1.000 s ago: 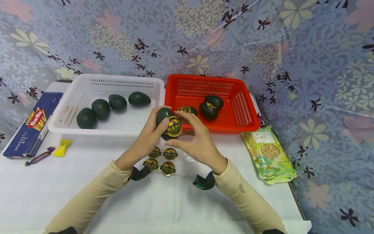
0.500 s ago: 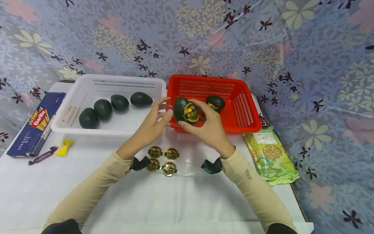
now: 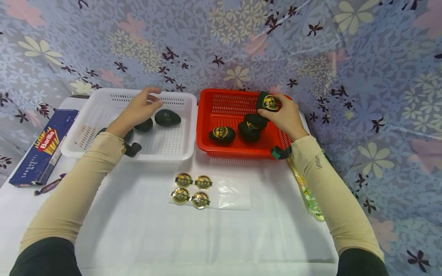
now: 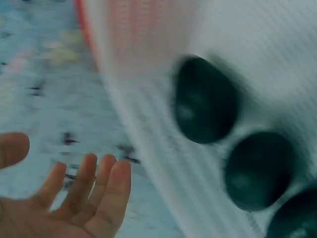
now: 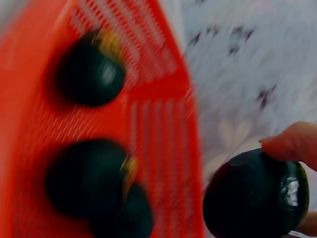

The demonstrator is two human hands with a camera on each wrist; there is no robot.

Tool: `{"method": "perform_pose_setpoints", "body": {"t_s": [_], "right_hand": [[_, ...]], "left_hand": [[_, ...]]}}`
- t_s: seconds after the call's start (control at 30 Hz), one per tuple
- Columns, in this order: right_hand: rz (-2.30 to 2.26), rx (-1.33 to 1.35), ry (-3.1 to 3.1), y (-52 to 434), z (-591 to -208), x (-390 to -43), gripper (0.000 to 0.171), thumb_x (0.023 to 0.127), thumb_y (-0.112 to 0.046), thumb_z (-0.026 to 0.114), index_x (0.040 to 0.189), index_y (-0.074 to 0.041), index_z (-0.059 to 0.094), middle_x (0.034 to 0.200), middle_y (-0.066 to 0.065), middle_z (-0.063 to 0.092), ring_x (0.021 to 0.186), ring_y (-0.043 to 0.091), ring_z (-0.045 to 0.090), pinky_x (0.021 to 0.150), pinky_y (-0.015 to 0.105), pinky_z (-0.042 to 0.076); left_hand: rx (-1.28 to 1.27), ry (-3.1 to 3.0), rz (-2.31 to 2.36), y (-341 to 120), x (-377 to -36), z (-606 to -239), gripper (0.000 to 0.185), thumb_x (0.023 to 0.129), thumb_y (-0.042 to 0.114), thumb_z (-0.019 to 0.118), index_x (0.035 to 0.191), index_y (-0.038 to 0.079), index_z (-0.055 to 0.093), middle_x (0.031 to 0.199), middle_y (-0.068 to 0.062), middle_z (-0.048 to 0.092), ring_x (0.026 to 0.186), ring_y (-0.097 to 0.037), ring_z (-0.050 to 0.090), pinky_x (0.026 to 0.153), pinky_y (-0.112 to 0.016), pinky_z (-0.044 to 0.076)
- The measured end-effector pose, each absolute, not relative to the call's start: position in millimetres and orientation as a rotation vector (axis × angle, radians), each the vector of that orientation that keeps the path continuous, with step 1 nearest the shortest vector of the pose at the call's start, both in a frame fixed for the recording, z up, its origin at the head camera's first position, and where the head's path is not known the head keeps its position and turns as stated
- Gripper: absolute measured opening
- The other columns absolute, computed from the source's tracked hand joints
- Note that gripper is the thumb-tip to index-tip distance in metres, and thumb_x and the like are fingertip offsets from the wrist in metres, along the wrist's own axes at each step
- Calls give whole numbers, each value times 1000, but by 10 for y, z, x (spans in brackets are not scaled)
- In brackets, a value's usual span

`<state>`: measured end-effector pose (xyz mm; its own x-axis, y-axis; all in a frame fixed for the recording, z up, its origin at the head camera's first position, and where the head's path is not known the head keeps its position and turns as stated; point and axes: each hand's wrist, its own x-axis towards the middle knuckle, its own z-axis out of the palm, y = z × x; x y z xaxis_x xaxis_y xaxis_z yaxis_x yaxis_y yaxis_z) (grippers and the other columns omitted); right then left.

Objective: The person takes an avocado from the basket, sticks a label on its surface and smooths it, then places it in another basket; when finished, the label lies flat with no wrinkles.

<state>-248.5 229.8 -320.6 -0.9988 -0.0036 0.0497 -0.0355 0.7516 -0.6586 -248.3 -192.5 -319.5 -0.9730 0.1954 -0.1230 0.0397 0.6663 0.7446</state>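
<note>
An avocado (image 3: 264,100) with a black-and-gold label is pinched in my right hand (image 3: 284,115), held over the back right of the red basket (image 3: 203,115). In the right wrist view that avocado (image 5: 252,198) shows its dark side. Inside the red basket lie a labelled avocado (image 3: 222,135) at the left and two others (image 3: 249,131) touching each other. My left hand (image 3: 139,107) hovers over the white basket (image 3: 186,151), fingers relaxed and holding nothing. Under and beside it are plain avocados (image 3: 167,117), some partly hidden by the arm; the left wrist view shows several avocados (image 4: 205,99), blurred.
A clear sheet (image 3: 235,193) with gold round stickers (image 3: 200,199) lies in front of the baskets. On the left are a blue spaghetti box (image 3: 45,145) and a purple-wrapped candy (image 3: 50,186). A green-yellow packet (image 3: 310,199) at the right is mostly covered by the right sleeve.
The right hand has carried the labelled avocado from between the hands to the back right of the red basket. My left hand has let go of it and moved left over the white basket.
</note>
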Motion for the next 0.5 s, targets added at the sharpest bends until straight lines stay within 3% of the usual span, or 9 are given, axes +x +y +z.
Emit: {"method": "perform_pose_setpoints", "body": {"t_s": [0.23, 0.5], "right_hand": [[911, -16, -3156, 2513, -3471, -2761, 72, 88, -40, 73, 143, 0, 50, 133, 24, 61, 114, 38, 60, 98, 52, 52], [804, -139, -3271, 2669, -3567, -2813, 70, 88, -39, 71, 138, 6, 51, 135, 29, 57, 117, 42, 57, 100, 55, 49]], "left_hand": [[337, 2690, 715, -1991, -2760, -3425, 56, 104, 28, 47, 151, 0, 33, 147, -34, 42, 134, -50, 44, 109, -63, 39], [324, 2717, 524, -1877, -2921, -3602, 71, 99, 23, 59, 156, 1, 23, 159, -34, 24, 144, -53, 30, 118, -64, 28]]}}
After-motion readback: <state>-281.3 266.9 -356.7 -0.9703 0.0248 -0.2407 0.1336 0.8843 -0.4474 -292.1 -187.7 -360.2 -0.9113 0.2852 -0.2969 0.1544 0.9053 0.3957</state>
